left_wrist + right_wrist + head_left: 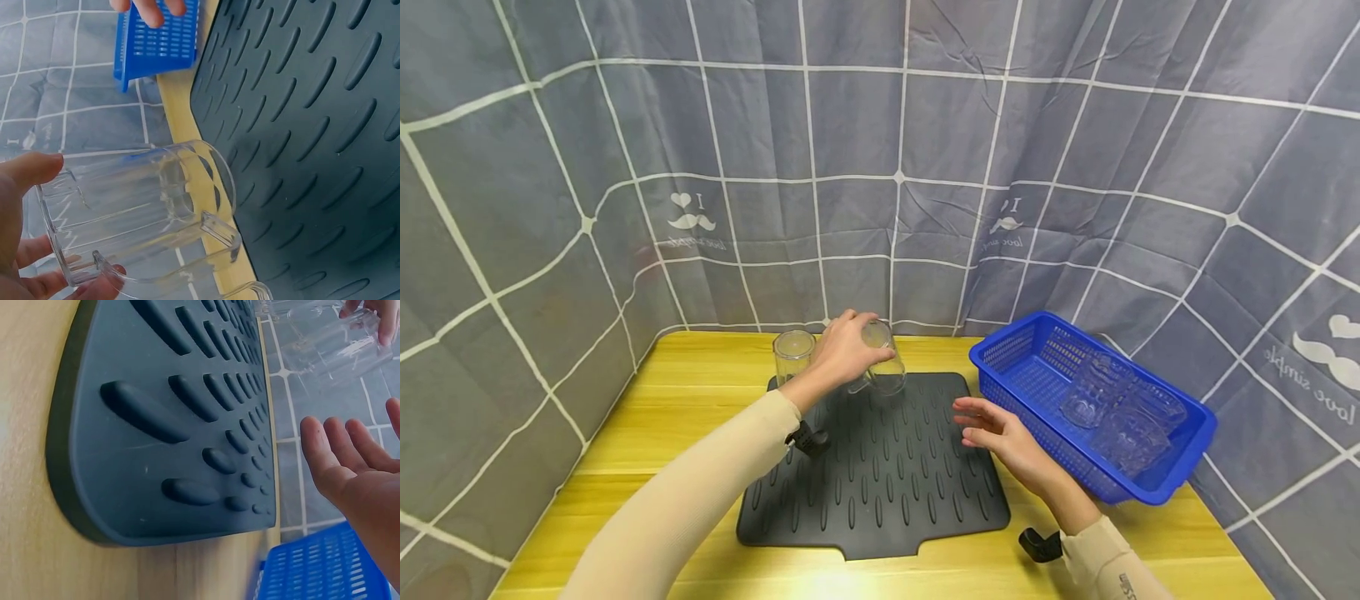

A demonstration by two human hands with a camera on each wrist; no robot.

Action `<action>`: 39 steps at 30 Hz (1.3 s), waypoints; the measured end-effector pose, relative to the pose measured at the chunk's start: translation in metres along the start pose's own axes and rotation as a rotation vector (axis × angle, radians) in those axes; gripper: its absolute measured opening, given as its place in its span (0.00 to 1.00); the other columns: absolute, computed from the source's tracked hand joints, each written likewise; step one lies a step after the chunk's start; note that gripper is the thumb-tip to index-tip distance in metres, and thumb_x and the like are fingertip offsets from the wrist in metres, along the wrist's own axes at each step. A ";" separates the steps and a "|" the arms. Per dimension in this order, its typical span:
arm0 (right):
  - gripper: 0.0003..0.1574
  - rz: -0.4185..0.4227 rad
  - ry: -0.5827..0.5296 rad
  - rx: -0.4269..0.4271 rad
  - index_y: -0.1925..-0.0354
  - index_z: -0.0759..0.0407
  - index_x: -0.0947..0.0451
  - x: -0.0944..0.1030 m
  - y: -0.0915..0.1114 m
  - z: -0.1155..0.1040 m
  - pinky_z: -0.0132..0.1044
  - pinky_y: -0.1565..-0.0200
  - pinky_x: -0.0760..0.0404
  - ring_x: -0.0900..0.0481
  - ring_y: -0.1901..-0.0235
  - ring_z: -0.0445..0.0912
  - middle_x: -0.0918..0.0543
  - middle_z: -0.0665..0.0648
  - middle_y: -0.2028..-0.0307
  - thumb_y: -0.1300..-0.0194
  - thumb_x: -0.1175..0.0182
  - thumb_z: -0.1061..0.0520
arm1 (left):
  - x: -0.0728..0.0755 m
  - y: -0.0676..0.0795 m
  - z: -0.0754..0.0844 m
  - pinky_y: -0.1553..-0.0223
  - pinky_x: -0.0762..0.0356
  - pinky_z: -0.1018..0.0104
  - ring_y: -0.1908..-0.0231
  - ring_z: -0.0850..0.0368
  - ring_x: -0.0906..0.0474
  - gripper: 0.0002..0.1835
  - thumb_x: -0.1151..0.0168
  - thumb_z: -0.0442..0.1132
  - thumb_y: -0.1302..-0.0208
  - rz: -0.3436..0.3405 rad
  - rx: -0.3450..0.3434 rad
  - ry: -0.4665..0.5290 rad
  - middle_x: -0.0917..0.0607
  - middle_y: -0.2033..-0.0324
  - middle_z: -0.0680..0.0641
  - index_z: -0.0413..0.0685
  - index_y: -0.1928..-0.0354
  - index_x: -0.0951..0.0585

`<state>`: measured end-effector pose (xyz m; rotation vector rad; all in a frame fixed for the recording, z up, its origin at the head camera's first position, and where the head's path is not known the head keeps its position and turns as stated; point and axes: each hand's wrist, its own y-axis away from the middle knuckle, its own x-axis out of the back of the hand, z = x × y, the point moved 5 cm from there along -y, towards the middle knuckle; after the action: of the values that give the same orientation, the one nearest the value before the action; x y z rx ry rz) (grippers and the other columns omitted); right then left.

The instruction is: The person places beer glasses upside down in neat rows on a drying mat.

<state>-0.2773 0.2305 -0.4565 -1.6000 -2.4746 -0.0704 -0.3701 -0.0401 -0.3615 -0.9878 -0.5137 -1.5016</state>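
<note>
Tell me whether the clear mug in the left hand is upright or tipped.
Tipped. The left hand grips the clear mug at its base, and in the left wrist view it lies on its side above the black mat.

You've got a clear ribbed mug (880, 360) over a dark grey mat (880, 475) with raised ovals, a bright blue mesh basket (1022, 358), yellow wood table (700, 375), and a grey white-grid curtain (850, 167).

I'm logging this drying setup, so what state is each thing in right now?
Left hand: grips the glass mug.
Glass mug: tilted, held over the mat.
Clear glass: upside down, on the mat.
Right hand: open, empty.
Blue basket: holds clear glasses.
Drying mat: flat on the table.
</note>
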 end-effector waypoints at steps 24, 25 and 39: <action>0.33 0.014 -0.001 -0.009 0.28 0.60 0.35 0.004 0.006 0.004 0.39 0.42 0.19 0.37 0.30 0.69 0.33 0.67 0.30 0.27 0.40 0.56 | -0.017 -0.014 -0.010 0.41 0.25 0.42 0.38 0.36 0.28 0.41 0.30 0.63 0.44 -0.095 0.068 -0.190 0.26 0.36 0.38 0.50 0.32 0.25; 0.33 0.014 -0.001 -0.011 0.28 0.59 0.35 0.004 0.007 0.004 0.40 0.42 0.19 0.36 0.30 0.68 0.33 0.67 0.29 0.27 0.40 0.56 | -0.017 -0.015 -0.010 0.41 0.25 0.42 0.38 0.36 0.27 0.41 0.29 0.63 0.44 -0.095 0.068 -0.193 0.26 0.37 0.38 0.50 0.32 0.25; 0.34 0.026 -0.016 -0.014 0.28 0.61 0.36 0.007 0.009 0.004 0.45 0.41 0.20 0.37 0.30 0.69 0.33 0.68 0.30 0.28 0.39 0.55 | -0.027 -0.019 -0.005 0.47 0.22 0.41 0.36 0.38 0.28 0.43 0.32 0.66 0.44 -0.130 0.063 -0.255 0.29 0.33 0.36 0.50 0.30 0.26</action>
<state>-0.2726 0.2415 -0.4595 -1.6445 -2.4693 -0.0713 -0.3913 -0.0246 -0.3820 -1.1202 -0.8160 -1.4714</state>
